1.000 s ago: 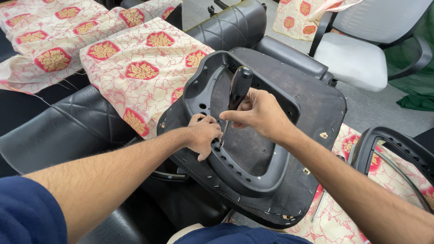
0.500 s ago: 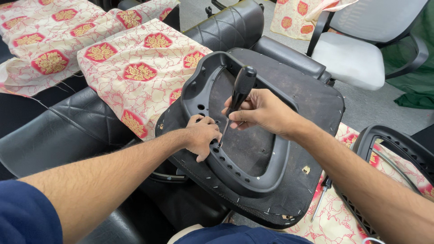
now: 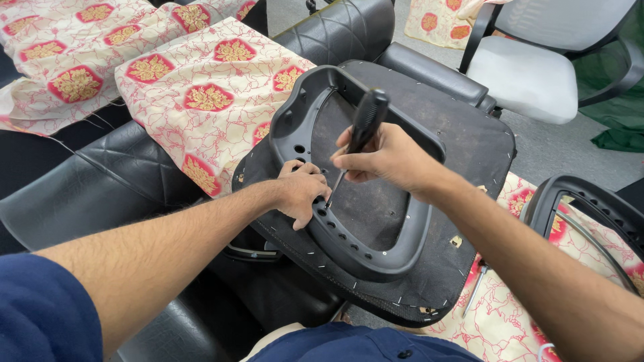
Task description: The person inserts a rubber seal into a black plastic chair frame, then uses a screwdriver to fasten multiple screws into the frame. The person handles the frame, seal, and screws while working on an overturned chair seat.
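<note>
Screwdriver: a black-handled screwdriver [image 3: 362, 131] stands nearly upright, tilted slightly with the handle toward the far right; the thin metal shaft runs down and to the left, its tip meeting the inner edge of the frame just beside the left thumb.

Right hand grip: the right hand [image 3: 386, 161] is clamped around the lower part of the handle, fingers curled shut on it, with the handle's top standing clear above the fist.

Right arm pose: the forearm enters from the lower right and crosses above the seat panel; the wrist is bent slightly down toward the tool.

Left hand grip: the left hand [image 3: 302, 191] is closed over the left rail of the black plastic frame [image 3: 376, 258], fingers folded onto the rail, knuckles upward. Whether anything small is pinched under the fingers cannot be told.

Left arm pose: the forearm reaches in from the lower left, nearly straight, in a dark blue sleeve.

Workpiece: the frame is a ring-shaped moulding with a row of holes along its left rail. It lies on a dark fabric-covered seat panel [image 3: 463, 144] with staples along its edge.

Support: the panel rests tilted on a black quilted chair [image 3: 121, 181].

Surroundings: red-and-cream patterned fabric [image 3: 201, 100] is draped over the chair to the left. A grey office chair [image 3: 530, 74] stands at the upper right, well apart from the hands. Another black frame [image 3: 590, 201] lies at the right edge.
</note>
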